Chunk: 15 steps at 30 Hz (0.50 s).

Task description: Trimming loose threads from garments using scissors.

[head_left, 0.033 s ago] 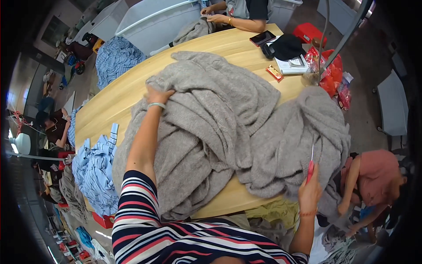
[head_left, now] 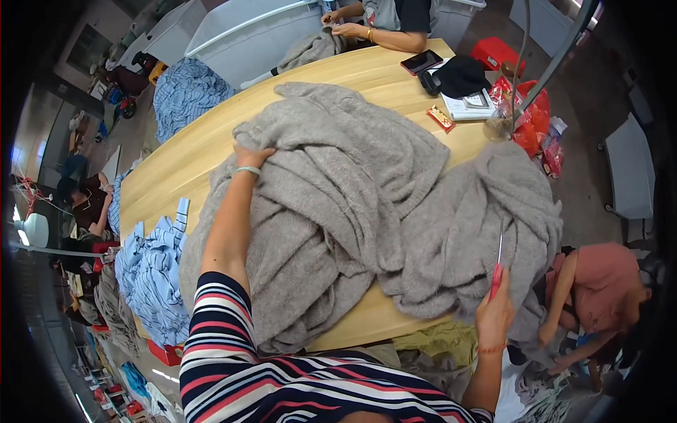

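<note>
A: Where are the hands right now?

B: The left hand (head_left: 252, 156) lies far out on the big heap of grey fuzzy knitted fabric (head_left: 367, 211), fingers curled down and gripping a fold near the heap's far left edge. The right hand (head_left: 495, 314) is at the near right, clenched around a small pair of thread snips with a red handle (head_left: 498, 262), blade pointing up against the knit.

A: And the fabric itself?

B: It sprawls across most of the long pale wooden tabletop (head_left: 211, 151), bunched in thick folds, with one lobe hanging over the near right edge. I judge it soft and limp, bulky but not heavy for its size, and likely to stretch or snag (loose knit catches on blades). A handful of a thick fold gives better purchase than a single edge.

A: Anything else around?

B: A stack of blue striped cloth (head_left: 151, 275) lies at the near left end of the tabletop. At the far end sit a black phone (head_left: 421, 62), a black cap (head_left: 460, 75) and a small red packet (head_left: 442, 118). Another person's hands (head_left: 349, 27) work grey knit across the tabletop, and a person in a pink top (head_left: 599, 282) crouches low on the right
</note>
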Tool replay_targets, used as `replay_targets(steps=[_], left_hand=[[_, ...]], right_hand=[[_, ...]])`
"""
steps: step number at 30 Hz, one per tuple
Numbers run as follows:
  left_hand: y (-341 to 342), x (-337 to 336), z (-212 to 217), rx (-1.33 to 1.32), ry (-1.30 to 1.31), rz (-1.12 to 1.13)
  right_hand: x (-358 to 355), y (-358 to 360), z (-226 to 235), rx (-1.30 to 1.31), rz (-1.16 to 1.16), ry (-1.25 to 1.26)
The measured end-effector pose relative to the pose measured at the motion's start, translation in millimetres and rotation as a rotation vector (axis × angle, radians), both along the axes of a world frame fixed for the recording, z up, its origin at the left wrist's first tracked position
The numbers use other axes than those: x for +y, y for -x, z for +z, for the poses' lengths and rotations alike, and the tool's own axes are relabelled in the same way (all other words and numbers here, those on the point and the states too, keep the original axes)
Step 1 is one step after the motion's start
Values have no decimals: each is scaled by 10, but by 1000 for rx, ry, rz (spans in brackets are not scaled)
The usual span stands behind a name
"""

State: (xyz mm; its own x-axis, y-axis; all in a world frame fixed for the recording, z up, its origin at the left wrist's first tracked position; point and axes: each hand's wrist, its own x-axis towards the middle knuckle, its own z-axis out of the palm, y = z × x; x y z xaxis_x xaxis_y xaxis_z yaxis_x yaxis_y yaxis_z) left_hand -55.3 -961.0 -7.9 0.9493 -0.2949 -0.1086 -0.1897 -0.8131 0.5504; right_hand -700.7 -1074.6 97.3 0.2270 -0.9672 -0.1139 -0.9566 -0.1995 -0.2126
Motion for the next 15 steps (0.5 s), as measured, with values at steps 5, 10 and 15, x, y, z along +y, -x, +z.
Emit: replay_targets(steps=[5, 10, 15], left_hand=[[-24, -304, -276, 10, -296, -99], [-1117, 774, 121, -384, 212, -693], [421, 636, 1616, 761, 1051, -557]], right_hand=[[98, 64, 372, 18, -120, -40], [190, -417, 610, -238, 136, -12], [569, -419, 473, -164, 240, 139]])
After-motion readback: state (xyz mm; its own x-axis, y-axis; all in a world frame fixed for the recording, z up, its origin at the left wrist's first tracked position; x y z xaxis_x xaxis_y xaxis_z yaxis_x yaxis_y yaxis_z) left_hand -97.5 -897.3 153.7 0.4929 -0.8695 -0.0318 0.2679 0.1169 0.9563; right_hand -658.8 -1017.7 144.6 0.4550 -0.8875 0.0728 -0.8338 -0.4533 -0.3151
